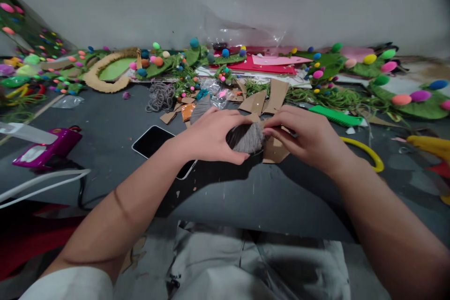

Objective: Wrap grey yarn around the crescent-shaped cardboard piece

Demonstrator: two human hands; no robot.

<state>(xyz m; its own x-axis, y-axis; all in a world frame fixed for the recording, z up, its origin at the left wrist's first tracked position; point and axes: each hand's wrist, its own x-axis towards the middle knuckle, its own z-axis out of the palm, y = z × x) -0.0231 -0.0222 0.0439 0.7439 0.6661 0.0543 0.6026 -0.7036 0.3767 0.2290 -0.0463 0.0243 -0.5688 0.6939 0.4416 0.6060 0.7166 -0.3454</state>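
Observation:
A grey bundle of wound yarn (pixel 250 139) sits low over the dark table. My left hand (pixel 213 137) is closed around its left side, thumb below and fingers above. At the bundle's right edge, the thumb and fingertips of my right hand (pixel 304 135) are pinched together. What lies between those fingertips is too small to make out. Under and behind the hands are cut cardboard pieces (pixel 276 96). A phone with a dark screen (pixel 154 139) lies partly beneath my left wrist. More grey yarn (pixel 160 97) is heaped loosely behind it.
A green-handled cutter (pixel 335 116), a yellow curved handle (pixel 369 152) and a yellow glue gun (pixel 429 145) lie on the right. A purple device (pixel 49 147) with cables is on the left. Felt leaves with coloured balls (pixel 168 63) and a straw-coloured ring (pixel 105 84) line the back.

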